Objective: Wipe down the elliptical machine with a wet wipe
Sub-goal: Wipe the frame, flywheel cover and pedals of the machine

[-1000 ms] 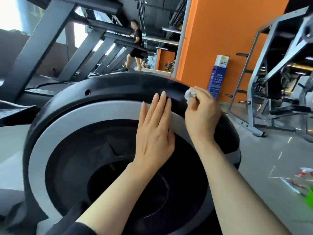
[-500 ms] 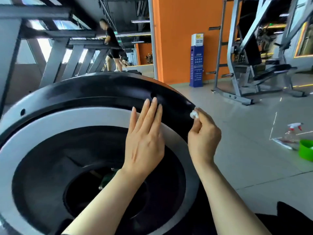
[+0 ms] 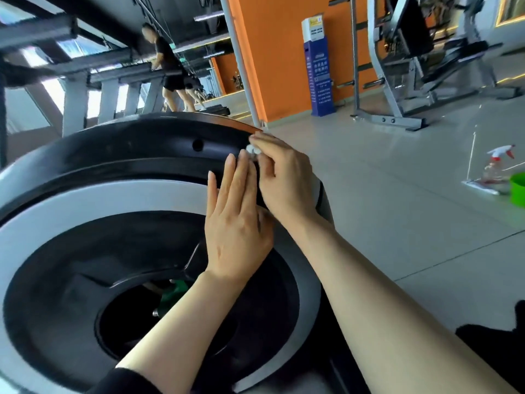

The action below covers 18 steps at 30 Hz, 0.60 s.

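Observation:
The elliptical machine's round flywheel housing (image 3: 119,194), black with a silver ring, fills the lower left. My left hand (image 3: 237,223) lies flat on the silver ring with straight fingers pointing up. My right hand (image 3: 281,177) pinches a small bunched white wet wipe (image 3: 251,150) and presses it against the black outer rim near the top right of the housing. Only a small piece of the wipe shows past my fingers.
A spray bottle (image 3: 495,169) and a green tub (image 3: 517,189) stand on the grey floor at the right. A weight machine frame (image 3: 397,81) is behind them. A blue sign stand (image 3: 319,69) leans by the orange wall. A person stands among treadmills (image 3: 167,66) at the back.
My right hand with the wipe slid down the rim's right side, then came back up next to my left fingertips. The camera view shifted left and tilted.

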### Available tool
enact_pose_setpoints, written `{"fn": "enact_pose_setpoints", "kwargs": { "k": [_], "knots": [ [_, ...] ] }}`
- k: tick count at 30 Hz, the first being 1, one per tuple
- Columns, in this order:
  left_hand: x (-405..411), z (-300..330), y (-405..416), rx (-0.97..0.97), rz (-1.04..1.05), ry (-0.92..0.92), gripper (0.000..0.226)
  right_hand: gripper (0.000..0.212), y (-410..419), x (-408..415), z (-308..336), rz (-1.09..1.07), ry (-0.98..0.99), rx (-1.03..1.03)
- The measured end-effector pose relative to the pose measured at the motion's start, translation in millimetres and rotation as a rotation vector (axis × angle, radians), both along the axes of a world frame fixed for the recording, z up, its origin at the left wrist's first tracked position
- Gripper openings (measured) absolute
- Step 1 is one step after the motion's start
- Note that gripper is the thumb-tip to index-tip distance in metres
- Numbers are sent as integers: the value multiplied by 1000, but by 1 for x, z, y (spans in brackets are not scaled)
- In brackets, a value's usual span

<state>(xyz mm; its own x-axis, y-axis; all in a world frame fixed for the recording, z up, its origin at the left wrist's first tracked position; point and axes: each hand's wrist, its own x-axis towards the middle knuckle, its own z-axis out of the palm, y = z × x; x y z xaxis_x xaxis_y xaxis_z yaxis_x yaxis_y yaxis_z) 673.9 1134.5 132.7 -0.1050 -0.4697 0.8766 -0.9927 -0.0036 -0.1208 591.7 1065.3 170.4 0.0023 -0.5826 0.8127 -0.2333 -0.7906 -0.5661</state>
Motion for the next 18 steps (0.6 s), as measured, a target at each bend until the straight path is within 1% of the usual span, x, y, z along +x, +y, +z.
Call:
{"fn": "enact_pose_setpoints", "kwargs": {
  "k": [1, 3, 6, 8, 11, 13, 15, 16, 18],
  "knots": [
    [0, -1, -1, 5, 6, -2, 71, 28, 1, 2, 2, 20, 11, -22],
    [-1, -1, 1, 36, 29, -10, 73, 29, -5, -5, -7, -29, -24, -22],
    [-3, 0, 4, 68, 62, -37, 72, 30, -8, -26, -41, -135, -137, 94],
    [-5, 0, 5, 63, 78, -36, 71, 25, -5, -31, -54, -150, -179, 125],
    [-7, 1, 6, 55, 99, -36, 71, 23, 0, -25, -41, -131, -222, 64],
    [-5, 3, 7, 50, 99, -61, 71, 22, 4, -14, -25, -95, -192, -35],
    [-1, 7, 9, 37, 98, -104, 67, 21, 3, -4, -18, -66, -168, -81],
    [1, 9, 10, 29, 96, -129, 64, 19, -1, -3, -18, -85, -172, -67],
    [6, 15, 11, 8, 81, -170, 58, 12, -11, -9, -22, -153, -203, 29]
  ]
}}
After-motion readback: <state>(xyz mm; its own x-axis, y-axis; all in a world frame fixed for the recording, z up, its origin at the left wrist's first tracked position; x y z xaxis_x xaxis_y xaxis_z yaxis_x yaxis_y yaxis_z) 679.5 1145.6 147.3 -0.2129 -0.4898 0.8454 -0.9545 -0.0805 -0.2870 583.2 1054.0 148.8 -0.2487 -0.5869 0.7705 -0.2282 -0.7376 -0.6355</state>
